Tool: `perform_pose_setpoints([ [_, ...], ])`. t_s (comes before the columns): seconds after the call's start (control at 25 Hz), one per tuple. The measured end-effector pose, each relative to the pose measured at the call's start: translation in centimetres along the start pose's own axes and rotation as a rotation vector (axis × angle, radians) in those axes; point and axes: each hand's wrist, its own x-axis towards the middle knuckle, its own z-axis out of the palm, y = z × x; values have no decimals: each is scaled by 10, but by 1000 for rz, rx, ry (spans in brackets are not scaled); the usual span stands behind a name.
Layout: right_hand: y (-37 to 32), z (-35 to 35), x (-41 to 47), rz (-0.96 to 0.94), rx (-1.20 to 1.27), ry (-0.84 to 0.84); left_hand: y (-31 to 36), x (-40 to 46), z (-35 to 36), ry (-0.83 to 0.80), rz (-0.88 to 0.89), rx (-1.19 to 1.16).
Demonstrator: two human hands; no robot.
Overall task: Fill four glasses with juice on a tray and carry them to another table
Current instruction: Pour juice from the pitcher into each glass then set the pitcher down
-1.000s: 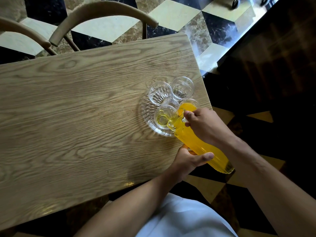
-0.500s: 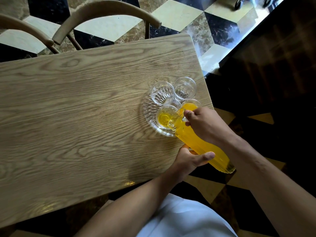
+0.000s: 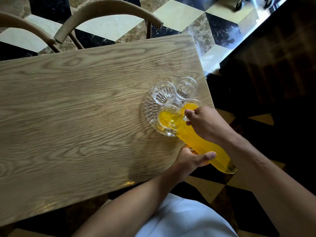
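Observation:
A round clear glass tray [image 3: 149,113] sits near the right end of the wooden table [image 3: 77,117] and carries several glasses. The far-left glass [image 3: 164,93] and far-right glass [image 3: 186,88] are empty. The near-right glass [image 3: 191,105] holds yellow juice. A ribbed glass bottle of yellow juice [image 3: 201,144] is tipped with its mouth over the near-left glass [image 3: 165,117], which holds juice. My right hand [image 3: 208,124] grips the bottle near its neck. My left hand [image 3: 191,159] holds the lower body from below.
Two curved wooden chair backs [image 3: 106,12] stand at the table's far side. The tray lies close to the table's right edge. A dark cabinet [image 3: 273,65] fills the right side over a checkered tile floor.
The juice level in the near-left glass has risen as the bottle stays tipped over it. Both hands keep their hold.

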Motion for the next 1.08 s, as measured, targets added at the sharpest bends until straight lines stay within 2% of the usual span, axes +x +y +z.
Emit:
perform_pose_setpoints([
  [1.08, -1, -6, 2, 15, 1, 0, 8, -2, 7, -29, 15, -22],
])
